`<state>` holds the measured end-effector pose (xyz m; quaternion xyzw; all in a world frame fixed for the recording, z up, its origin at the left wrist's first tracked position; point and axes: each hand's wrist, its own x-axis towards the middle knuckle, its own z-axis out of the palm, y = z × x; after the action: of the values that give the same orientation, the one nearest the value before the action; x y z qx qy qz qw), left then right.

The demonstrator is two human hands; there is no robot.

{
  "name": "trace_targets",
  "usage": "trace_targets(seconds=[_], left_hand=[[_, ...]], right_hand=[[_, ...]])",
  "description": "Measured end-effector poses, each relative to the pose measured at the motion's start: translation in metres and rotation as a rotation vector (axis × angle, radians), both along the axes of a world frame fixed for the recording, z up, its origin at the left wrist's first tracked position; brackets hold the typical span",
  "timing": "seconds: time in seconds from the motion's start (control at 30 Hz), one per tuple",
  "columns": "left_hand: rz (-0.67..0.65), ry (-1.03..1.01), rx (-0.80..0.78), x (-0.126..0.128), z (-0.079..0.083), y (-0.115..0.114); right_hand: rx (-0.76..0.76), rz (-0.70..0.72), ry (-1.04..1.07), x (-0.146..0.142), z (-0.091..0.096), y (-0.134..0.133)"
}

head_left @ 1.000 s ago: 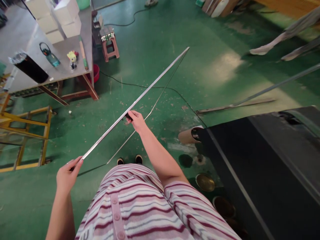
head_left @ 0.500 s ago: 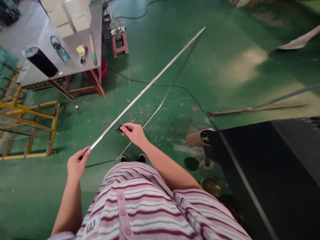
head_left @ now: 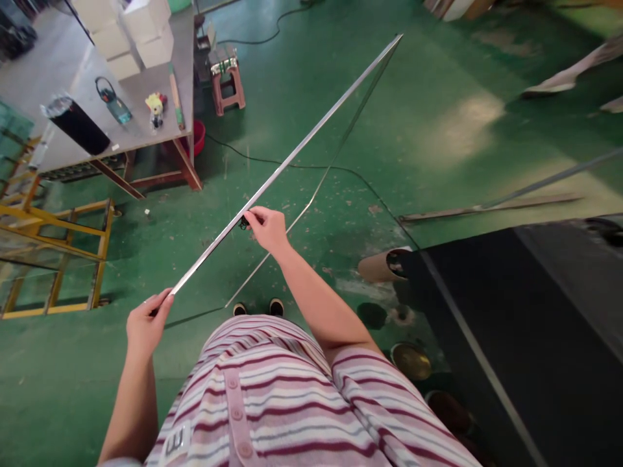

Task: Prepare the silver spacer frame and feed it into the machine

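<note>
A long thin silver strip [head_left: 302, 146] runs diagonally from near my waist up to the far right; it looks like the top edge of a clear pane whose faint outline shows below it. My left hand [head_left: 146, 324] is closed on the strip's near end. My right hand [head_left: 267, 228] is about a third of the way along, pinching a small black thing [head_left: 243, 223] against the strip. My shoes show on the green floor beneath.
A grey workbench [head_left: 58, 78] at upper left carries white boxes, a black cylinder and a small toy. A stool [head_left: 224, 78] and red bucket stand beside it. Yellow racks [head_left: 53, 259] sit at left, a black table [head_left: 525, 324] at right. Cables and metal bars lie on the floor; another person's legs [head_left: 564, 78] are at upper right.
My right hand with the black thing has slid away from my left hand, farther up the strip. My left hand keeps its grip on the near end.
</note>
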<state>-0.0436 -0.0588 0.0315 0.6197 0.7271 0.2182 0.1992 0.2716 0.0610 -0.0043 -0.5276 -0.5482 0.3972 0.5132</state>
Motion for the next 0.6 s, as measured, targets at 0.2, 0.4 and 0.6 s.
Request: trace_targets(seconds=[0.2, 0.4, 0.6], left_hand=[[-0.024, 0.011, -0.006, 0.022, 0.002, 0.015], [0.005, -0.079, -0.001, 0.014, 0.005, 0.012], [-0.019, -0.063, 0.012, 0.013, 0.011, 0.006]], right_hand=[[0.261, 0.85, 0.039, -0.066, 0.013, -0.07], [-0.041, 0.017, -0.006, -0.001, -0.012, -0.038], [-0.107, -0.121, 0.187, 0.013, -0.012, -0.011]])
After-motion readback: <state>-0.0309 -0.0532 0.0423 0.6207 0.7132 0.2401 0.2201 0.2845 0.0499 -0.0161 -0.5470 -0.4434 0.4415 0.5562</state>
